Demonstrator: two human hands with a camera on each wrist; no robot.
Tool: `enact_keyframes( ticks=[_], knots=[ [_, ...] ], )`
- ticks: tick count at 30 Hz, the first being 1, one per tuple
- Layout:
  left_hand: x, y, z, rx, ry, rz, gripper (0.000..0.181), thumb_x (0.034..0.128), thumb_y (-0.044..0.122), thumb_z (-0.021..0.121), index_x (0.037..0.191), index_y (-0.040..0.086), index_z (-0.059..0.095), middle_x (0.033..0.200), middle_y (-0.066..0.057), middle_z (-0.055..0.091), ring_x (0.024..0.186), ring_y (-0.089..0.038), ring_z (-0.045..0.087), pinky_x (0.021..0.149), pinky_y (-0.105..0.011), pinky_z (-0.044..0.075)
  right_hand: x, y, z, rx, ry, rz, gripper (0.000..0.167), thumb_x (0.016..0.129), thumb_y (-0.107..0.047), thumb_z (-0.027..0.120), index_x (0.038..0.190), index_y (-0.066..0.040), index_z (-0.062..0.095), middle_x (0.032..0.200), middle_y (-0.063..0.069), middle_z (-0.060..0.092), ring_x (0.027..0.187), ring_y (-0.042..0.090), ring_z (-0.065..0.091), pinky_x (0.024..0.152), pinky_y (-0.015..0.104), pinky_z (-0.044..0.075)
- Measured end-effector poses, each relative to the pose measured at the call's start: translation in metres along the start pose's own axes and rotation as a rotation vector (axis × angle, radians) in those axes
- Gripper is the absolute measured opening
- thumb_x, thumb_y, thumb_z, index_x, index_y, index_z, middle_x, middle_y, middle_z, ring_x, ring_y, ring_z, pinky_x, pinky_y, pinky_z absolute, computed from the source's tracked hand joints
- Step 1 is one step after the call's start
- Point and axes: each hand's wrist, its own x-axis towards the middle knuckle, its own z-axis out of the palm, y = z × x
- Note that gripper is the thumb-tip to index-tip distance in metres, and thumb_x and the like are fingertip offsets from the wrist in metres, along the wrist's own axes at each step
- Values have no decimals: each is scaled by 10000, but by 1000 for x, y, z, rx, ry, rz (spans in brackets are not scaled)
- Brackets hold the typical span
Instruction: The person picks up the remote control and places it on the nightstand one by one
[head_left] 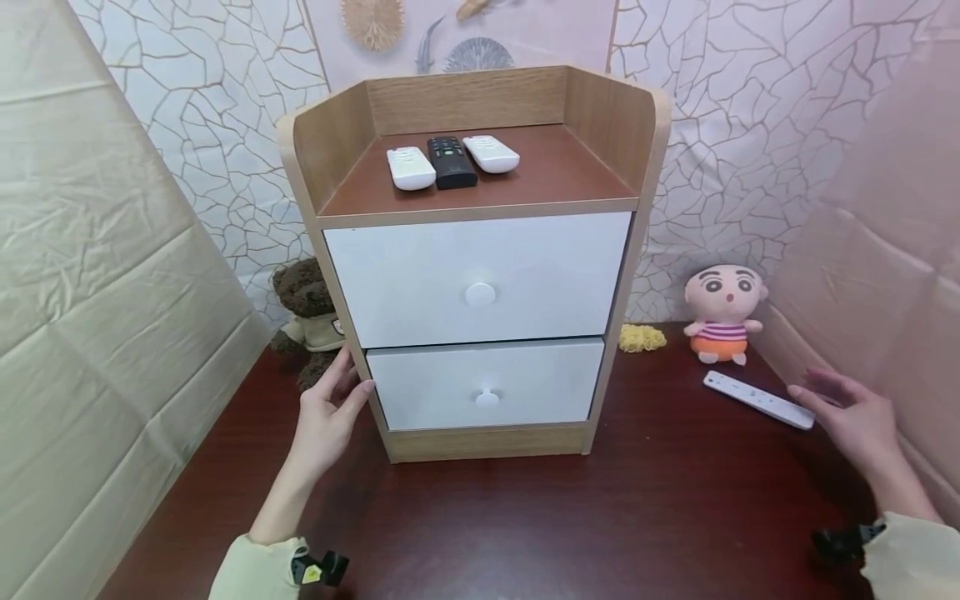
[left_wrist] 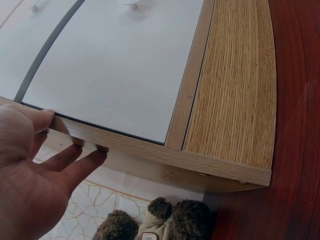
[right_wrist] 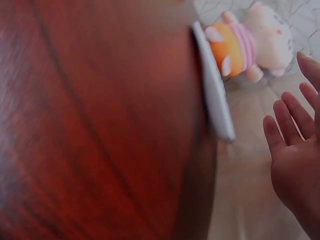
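A small wooden cabinet (head_left: 487,443) with two white drawers stands upright on the table. My left hand (head_left: 327,408) holds its left front edge beside the lower drawer (head_left: 427,387); in the left wrist view the thumb lies on the front edge and the fingertips touch the outer side panel. Both drawers are closed. On the right, a long white remote control (head_left: 757,398) lies flat on the table. My right hand (head_left: 855,417) hovers by its near end, fingers loosely spread and nothing held; the right wrist view shows the hand apart from the remote.
Two white remotes and a black remote (head_left: 452,162) lie on the cabinet's top shelf. A brown teddy bear (head_left: 303,292) sits behind its left side. To the right are a yellow lump (head_left: 641,337) and a plush doll (head_left: 722,312). Fabric walls flank the table.
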Motion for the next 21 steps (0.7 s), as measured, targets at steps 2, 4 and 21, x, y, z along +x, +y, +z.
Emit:
enact_keyframes(
  ticks=[2,4,21],
  knots=[
    [0,0,0,5,-4,-1,644,1001,-30,633,1565,-65,324,1542,-251,421,1310,-384,523,915,-126,476,0,8,1,-61,-10,-2,647,946,-298,770,1445,48,545,953,-463,517,847,-288,470,658,50,423],
    [0,1,-1,5,-6,-4,645,1003,-27,632,1566,-64,321,1551,-250,410,1316,-385,520,916,-126,475,0,15,3,-111,-24,-11,686,950,-332,760,1442,84,523,1012,-420,529,875,-284,428,681,38,394],
    [1,-1,0,10,6,-17,653,992,-46,639,1564,-66,325,1521,-262,446,1304,-385,531,911,-127,480,2,47,10,-198,-48,4,735,933,-382,768,1434,93,517,1186,-174,620,898,-231,369,711,23,319]
  ],
)
